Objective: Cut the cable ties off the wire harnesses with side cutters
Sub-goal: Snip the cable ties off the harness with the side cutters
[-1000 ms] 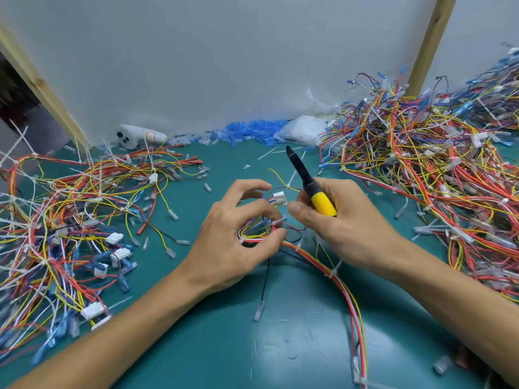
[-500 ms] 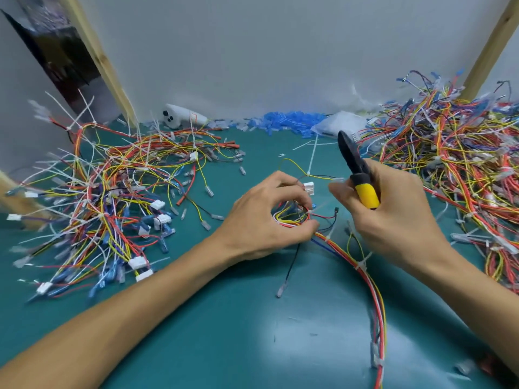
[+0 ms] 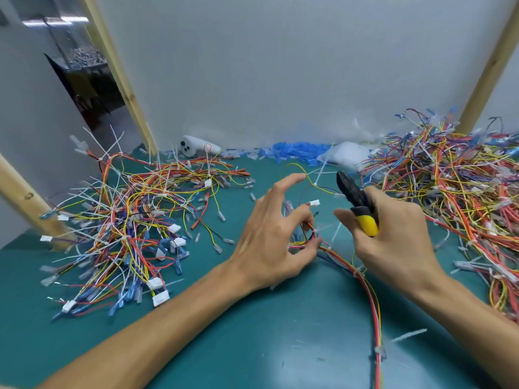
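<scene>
Your left hand (image 3: 268, 244) is spreading wider than before, index finger lifting, thumb still pinching the harness (image 3: 368, 293) mid-frame. Your right hand (image 3: 398, 242) is still gripping the cutters (image 3: 358, 204).

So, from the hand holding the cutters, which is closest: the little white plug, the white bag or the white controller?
1. White plug: just left of the right hand, between both hands.
2. White bag: behind, against the wall.
3. White controller: far back left.
</scene>
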`<state>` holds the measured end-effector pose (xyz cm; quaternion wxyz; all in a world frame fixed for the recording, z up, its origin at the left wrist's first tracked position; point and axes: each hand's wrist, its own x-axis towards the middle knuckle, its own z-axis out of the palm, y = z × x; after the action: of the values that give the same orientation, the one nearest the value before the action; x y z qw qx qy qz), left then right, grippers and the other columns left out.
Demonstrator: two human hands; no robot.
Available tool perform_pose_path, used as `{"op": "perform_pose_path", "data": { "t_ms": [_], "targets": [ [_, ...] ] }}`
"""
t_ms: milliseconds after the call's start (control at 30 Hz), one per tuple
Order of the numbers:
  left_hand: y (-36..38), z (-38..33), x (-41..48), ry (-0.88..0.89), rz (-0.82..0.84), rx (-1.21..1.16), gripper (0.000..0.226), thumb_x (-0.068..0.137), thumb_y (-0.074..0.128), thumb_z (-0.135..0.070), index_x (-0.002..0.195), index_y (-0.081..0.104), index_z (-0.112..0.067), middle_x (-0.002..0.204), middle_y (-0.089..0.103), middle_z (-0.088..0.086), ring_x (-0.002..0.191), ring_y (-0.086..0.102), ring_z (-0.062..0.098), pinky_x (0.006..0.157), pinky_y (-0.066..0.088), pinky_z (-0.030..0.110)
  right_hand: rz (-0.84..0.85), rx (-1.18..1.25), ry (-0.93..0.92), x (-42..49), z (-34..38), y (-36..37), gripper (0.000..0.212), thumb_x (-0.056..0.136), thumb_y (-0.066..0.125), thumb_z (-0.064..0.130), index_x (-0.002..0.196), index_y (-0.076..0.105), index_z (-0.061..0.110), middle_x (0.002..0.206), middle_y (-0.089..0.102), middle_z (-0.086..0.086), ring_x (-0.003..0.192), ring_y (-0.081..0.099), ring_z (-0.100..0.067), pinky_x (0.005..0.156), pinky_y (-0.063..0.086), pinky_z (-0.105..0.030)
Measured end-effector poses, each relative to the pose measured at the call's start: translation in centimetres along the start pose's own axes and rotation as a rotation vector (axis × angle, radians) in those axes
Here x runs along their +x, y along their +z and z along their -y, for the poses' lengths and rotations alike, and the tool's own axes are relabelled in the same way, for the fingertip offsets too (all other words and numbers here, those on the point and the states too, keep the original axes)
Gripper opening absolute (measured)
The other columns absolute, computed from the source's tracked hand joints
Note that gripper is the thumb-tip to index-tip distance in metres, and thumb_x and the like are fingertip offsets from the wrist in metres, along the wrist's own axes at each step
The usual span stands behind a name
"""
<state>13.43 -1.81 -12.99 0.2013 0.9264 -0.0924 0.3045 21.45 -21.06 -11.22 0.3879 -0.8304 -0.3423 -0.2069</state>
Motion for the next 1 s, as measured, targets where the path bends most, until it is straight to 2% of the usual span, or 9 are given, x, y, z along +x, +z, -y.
{"op": "perform_pose_path", "data": {
  "t_ms": [167, 333, 433, 500, 567, 667, 733, 867, 1000],
  "targets": [
    [-0.1, 0.7, 0.0, -0.092, 0.135, -0.028, 0.025, 0.082, 0.068, -0.038, 0.107, 0.069, -0.034, 0.162, 0.034, -0.009, 0.12, 0.056, 0.018, 0.106, 0.044, 0.038, 0.037, -0.014, 0.007, -0.3, 0.1, 0.6, 0.047, 0.088, 0.08, 0.028, 0.072, 0.036, 0.028, 0.053, 0.037, 0.012, 0.055, 0.035, -0.031, 0.05, 0.041, -0.044],
    [0.1, 1.1, 0.4, 0.035, 0.001, -0.034, 0.009, 0.075, 0.079, -0.027, 0.083, 0.075, -0.023, 0.158, 0.05, -0.004, 0.155, 0.032, 0.011, 0.126, 0.024, 0.041, 0.007, -0.086, 0.01, 0.0, 0.1, 0.7, 0.041, 0.087, 0.08, 0.028, 0.075, 0.042, 0.021, 0.057, 0.039, 0.014, 0.055, 0.037, -0.029, 0.051, 0.043, -0.043],
    [0.2, 1.5, 0.4, 0.059, -0.036, -0.067, 0.007, 0.077, 0.081, -0.019, 0.081, 0.076, -0.021, 0.117, 0.077, -0.009, 0.129, 0.063, 0.007, 0.126, 0.025, 0.046, -0.056, -0.079, 0.012, 0.2, 0.1, 0.6, 0.039, 0.087, 0.082, 0.026, 0.076, 0.045, 0.018, 0.059, 0.046, 0.004, 0.055, 0.038, -0.029, 0.052, 0.043, -0.042],
    [0.3, 1.8, 0.5, 0.05, -0.051, -0.113, 0.007, 0.078, 0.081, -0.016, 0.082, 0.076, -0.017, 0.086, 0.076, -0.009, 0.087, 0.071, 0.009, 0.12, 0.035, 0.046, -0.069, -0.062, 0.018, 0.3, 0.2, 0.6, 0.039, 0.088, 0.081, 0.026, 0.076, 0.045, 0.016, 0.058, 0.045, 0.005, 0.056, 0.037, -0.029, 0.052, 0.041, -0.042],
    [0.2, 2.1, 0.6, 0.047, -0.06, -0.173, 0.008, 0.08, 0.082, -0.012, 0.08, 0.074, -0.014, 0.075, 0.071, -0.007, 0.07, 0.061, 0.013, 0.103, 0.048, 0.039, -0.065, -0.037, 0.017, 0.3, 0.4, 0.7, 0.04, 0.091, 0.079, 0.027, 0.075, 0.045, 0.015, 0.057, 0.039, 0.012, 0.056, 0.035, -0.031, 0.051, 0.034, -0.04],
    [0.1, 2.2, 0.2, 0.042, -0.037, -0.225, 0.009, 0.082, 0.081, -0.009, 0.08, 0.073, -0.011, 0.072, 0.07, -0.003, 0.066, 0.061, 0.017, 0.072, 0.052, 0.031, -0.064, -0.024, -0.004, 0.2, 0.5, 0.8, 0.038, 0.093, 0.076, 0.029, 0.075, 0.045, 0.015, 0.057, 0.039, 0.015, 0.055, 0.036, -0.033, 0.052, 0.026, -0.036],
    [0.0, 2.3, 0.0, 0.024, 0.0, -0.268, 0.009, 0.085, 0.079, -0.009, 0.082, 0.07, -0.01, 0.071, 0.067, -0.004, 0.064, 0.06, 0.017, 0.064, 0.051, 0.031, -0.06, -0.019, -0.002, 0.2, 0.4, 1.0, 0.037, 0.092, 0.076, 0.026, 0.076, 0.047, 0.012, 0.057, 0.041, 0.013, 0.056, 0.036, -0.035, 0.054, 0.021, -0.036],
    [0.1, 2.7, 0.2, -0.002, 0.057, -0.198, 0.014, 0.087, 0.073, -0.019, 0.086, 0.061, -0.014, 0.072, 0.062, -0.008, 0.065, 0.06, 0.026, 0.063, 0.052, 0.042, -0.066, 0.0, 0.008, 0.4, 0.3, 1.5, 0.036, 0.094, 0.078, 0.021, 0.076, 0.049, 0.011, 0.058, 0.042, 0.011, 0.057, 0.038, -0.036, 0.053, 0.025, -0.032],
    [0.2, 2.6, 0.0, -0.047, 0.047, -0.252, 0.015, 0.084, 0.074, -0.021, 0.098, 0.07, -0.015, 0.073, 0.067, -0.001, 0.067, 0.064, 0.029, 0.067, 0.054, 0.042, -0.093, 0.012, -0.005, 0.2, 0.1, 1.6, 0.035, 0.094, 0.077, 0.023, 0.077, 0.051, 0.01, 0.06, 0.051, -0.001, 0.059, 0.045, -0.033, 0.054, 0.031, -0.023]
  ]
}}
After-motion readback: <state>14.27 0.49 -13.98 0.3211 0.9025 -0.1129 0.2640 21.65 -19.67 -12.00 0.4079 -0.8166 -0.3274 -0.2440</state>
